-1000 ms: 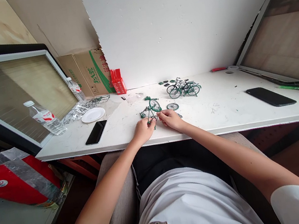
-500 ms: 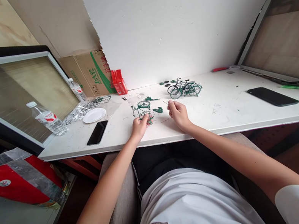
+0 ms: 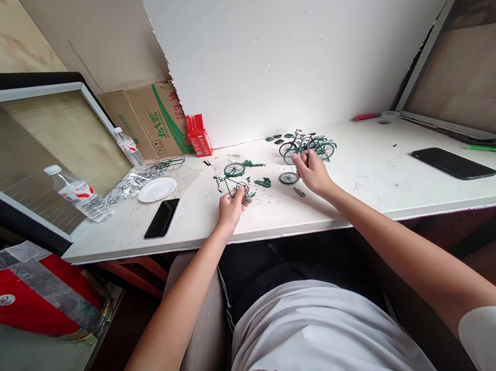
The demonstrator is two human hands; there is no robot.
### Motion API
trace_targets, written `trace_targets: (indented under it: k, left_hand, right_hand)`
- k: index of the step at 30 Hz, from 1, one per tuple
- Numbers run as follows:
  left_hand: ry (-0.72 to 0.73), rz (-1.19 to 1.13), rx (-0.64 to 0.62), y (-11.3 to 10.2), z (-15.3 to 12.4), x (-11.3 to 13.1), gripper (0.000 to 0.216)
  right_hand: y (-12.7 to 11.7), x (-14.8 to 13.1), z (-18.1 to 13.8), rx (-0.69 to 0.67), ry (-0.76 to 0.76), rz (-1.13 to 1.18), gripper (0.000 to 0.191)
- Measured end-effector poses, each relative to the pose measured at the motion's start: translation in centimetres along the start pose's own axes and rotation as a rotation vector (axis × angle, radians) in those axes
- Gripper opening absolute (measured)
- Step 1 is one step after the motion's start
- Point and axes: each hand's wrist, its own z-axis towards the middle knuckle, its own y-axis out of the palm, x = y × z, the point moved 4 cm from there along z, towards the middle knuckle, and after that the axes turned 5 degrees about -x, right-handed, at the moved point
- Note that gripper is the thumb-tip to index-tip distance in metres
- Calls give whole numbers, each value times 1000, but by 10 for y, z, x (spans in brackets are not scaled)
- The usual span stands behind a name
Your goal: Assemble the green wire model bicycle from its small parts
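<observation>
My left hand (image 3: 231,206) rests on the white desk (image 3: 373,189), its fingers closed on a half-built green model bicycle (image 3: 233,178) with one wheel. My right hand (image 3: 314,172) is further right, fingers pinched together just in front of the finished green model bicycles (image 3: 307,146); whether it holds a small part I cannot make out. A loose wheel (image 3: 288,178) lies just left of my right hand. A small green part (image 3: 264,182) lies between the hands, and a tiny dark part (image 3: 300,192) sits near my right wrist.
A black phone (image 3: 161,218) and a white plate (image 3: 156,189) lie left of the hands. Water bottles (image 3: 79,193), plastic part frames (image 3: 145,175), a red carton (image 3: 197,135) and a cardboard box (image 3: 154,120) stand at the back left. Another phone (image 3: 454,162) lies at the right.
My right hand has moved right and away from me, from beside the half-built bicycle towards the finished bicycles. My left hand has turned the half-built bicycle and kept hold of it.
</observation>
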Motion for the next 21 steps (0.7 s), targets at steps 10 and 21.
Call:
trace_targets:
  k: [10,21]
  left_hand:
    - [23,-112,47,-6,3,-4,59]
    - [23,-93,116,-8,3,-2,63]
  right_hand:
    - [25,5,-12,-214,-147,-229,27]
    - [41,-2,12,-322,-162,-279,10]
